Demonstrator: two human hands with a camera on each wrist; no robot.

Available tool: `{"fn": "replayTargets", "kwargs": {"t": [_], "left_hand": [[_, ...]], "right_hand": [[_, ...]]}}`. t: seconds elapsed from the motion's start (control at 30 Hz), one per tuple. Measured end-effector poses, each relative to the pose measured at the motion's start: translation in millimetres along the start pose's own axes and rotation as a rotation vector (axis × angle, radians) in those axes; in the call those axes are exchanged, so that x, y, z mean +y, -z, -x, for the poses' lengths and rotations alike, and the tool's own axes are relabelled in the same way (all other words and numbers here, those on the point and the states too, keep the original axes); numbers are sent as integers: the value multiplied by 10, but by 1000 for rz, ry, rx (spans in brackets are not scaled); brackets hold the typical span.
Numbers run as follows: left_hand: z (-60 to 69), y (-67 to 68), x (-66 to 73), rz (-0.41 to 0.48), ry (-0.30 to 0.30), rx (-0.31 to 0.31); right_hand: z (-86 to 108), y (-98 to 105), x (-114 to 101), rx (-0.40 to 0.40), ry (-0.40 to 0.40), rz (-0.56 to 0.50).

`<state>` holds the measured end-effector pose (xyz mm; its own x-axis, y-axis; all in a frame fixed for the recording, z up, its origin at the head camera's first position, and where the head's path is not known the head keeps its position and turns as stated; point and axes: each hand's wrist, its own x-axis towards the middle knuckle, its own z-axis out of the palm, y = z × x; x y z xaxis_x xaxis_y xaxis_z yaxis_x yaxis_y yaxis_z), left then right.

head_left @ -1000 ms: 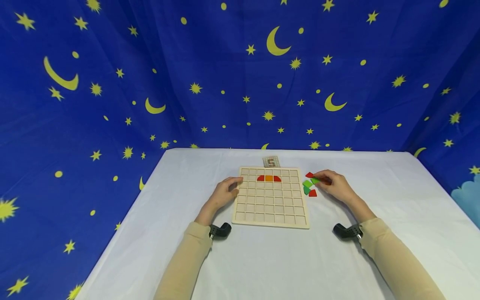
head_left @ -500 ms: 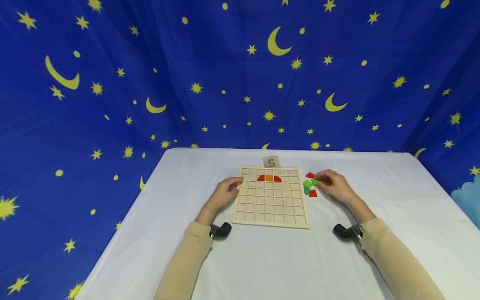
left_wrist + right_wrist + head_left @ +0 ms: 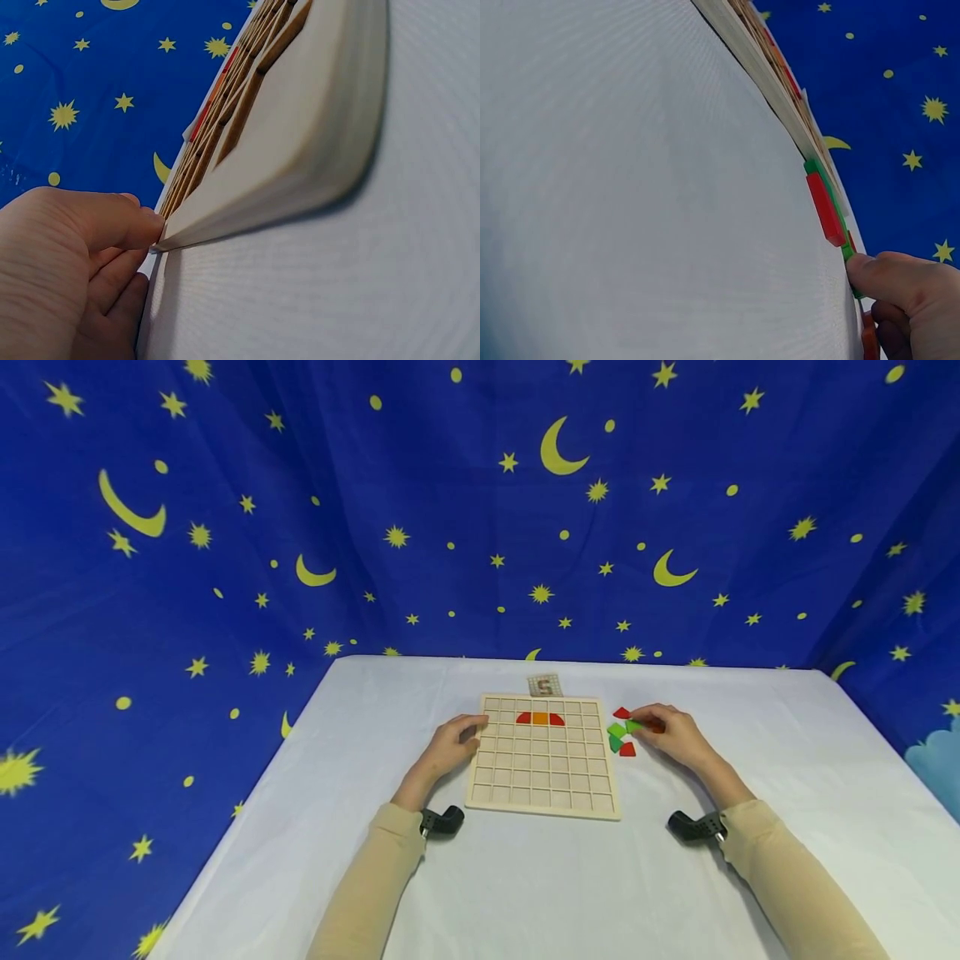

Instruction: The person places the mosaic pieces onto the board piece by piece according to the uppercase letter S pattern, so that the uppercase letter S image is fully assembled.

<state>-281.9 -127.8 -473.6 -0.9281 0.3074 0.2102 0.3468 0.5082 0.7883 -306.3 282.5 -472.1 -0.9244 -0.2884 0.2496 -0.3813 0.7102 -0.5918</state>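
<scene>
The wooden grid board (image 3: pixel 543 810) lies flat on the white cloth, with a red piece (image 3: pixel 524 718), an orange square (image 3: pixel 540 718) and another red piece (image 3: pixel 557 719) side by side in its upper part. At its left edge rests my left hand (image 3: pixel 447 745), thumb and fingers touching the rim (image 3: pixel 247 202). Right of the board, my right hand (image 3: pixel 675 735) pinches a light green piece (image 3: pixel 633 726); its thumb (image 3: pixel 877 274) shows against the green. Close by lie other loose pieces: red (image 3: pixel 622 713), light green (image 3: pixel 617 730), dark green (image 3: pixel 616 743) and red (image 3: pixel 627 749).
A small pattern card (image 3: pixel 544 685) lies behind the board. An orange-red piece (image 3: pixel 869 337) lies under my right hand, partly hidden. Black wrist mounts (image 3: pixel 446 821) stick out inward from both wrists. Behind the table hangs a blue curtain (image 3: pixel 450 485) with yellow stars and moons.
The head view has shifted very slightly. Both hands, the board and the pieces have otherwise kept their places.
</scene>
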Motion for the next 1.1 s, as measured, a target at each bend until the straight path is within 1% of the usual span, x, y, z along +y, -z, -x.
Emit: {"fn": "replayTargets", "kwargs": {"t": [0.1, 0.2, 0.27, 0.37, 0.5, 0.57, 0.67, 0.77, 0.9, 1.1], "left_hand": [[2, -5, -5, 1, -10, -4], [4, -5, -11, -2, -11, -6], [7, -1, -11, -4, -6, -5], [13, 8, -9, -8, 4, -5], [24, 20, -6, -20, 10, -7], [27, 23, -7, -25, 11, -7], [25, 22, -4, -28, 13, -8], [17, 19, 4, -30, 17, -7], [8, 14, 6, -30, 15, -6], [-5, 10, -7, -30, -3, -1]], "right_hand": [[-2, 37, -20, 14, -15, -17], [-25, 105, -65, 46, -26, -49], [-52, 161, -124, 76, -29, -72], [-104, 240, -243, 114, -57, -100], [-191, 305, -406, 124, -95, -143], [-233, 309, -480, 116, -90, -166], [-295, 271, -607, 107, -82, -198], [-357, 191, -726, 103, -64, -223], [-448, 43, -884, 86, -47, -259], [-567, -203, -1128, 32, -29, -303]]}}
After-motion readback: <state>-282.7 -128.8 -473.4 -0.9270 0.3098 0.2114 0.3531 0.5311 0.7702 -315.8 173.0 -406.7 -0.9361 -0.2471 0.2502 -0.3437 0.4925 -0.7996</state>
